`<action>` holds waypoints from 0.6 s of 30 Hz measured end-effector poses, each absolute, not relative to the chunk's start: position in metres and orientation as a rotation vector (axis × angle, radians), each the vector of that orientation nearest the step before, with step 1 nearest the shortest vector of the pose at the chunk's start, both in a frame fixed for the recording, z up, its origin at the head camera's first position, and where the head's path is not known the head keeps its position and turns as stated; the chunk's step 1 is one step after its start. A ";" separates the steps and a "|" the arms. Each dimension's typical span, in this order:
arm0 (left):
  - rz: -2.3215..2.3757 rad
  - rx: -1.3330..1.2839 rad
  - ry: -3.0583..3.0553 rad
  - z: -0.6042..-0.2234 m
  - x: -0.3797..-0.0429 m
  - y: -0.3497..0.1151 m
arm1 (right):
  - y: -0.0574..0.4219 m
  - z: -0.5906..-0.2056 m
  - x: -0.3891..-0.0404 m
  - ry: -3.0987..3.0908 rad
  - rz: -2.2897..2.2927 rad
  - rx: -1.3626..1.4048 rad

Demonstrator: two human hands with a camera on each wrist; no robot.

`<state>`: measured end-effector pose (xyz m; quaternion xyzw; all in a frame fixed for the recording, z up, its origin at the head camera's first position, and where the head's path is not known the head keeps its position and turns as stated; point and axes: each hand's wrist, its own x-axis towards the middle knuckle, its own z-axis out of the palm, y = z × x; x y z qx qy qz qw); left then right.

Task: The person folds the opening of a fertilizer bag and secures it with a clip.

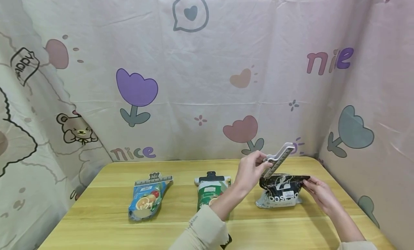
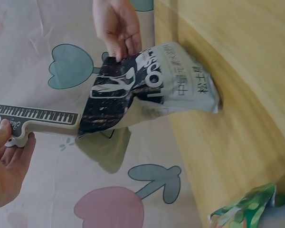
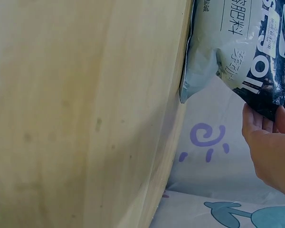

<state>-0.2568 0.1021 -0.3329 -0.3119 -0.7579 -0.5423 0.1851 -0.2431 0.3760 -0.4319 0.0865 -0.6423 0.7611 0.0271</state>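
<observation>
A black and grey-white bag [image 1: 281,192] with large white lettering stands on the table at the right. My right hand [image 1: 320,196] pinches its upper right corner, as the right wrist view shows too. My left hand [image 1: 250,171] grips a bag clip [image 1: 279,160] with a piano-key pattern, thumb on its face. In the head view the clip slants up to the right. Its far end [image 2: 72,118] meets the bag's other top corner in the left wrist view; I cannot tell whether the edge lies inside the clip.
On the wooden table [image 1: 106,207], a blue bag [image 1: 147,203] with a piano-key clip lies at the left. A green bag [image 1: 207,192] with a black clip [image 1: 211,176] lies mid-table, partly behind my left arm. Printed cloth [image 1: 194,81] hangs around the table.
</observation>
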 end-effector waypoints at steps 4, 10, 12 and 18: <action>-1.385 -0.894 -2.177 -0.338 -0.257 0.107 | 0.375 -0.433 -0.243 -1.958 2.358 0.284; -1.056 -0.923 -2.333 -0.343 -0.256 0.118 | 0.375 -0.433 -0.243 -1.908 2.385 0.329; -0.941 -0.937 -2.384 -0.344 -0.254 0.123 | 0.376 -0.434 -0.243 -1.893 2.397 0.339; -0.568 -0.947 -2.476 -0.343 -0.250 0.141 | 0.376 -0.435 -0.244 -1.878 2.410 0.344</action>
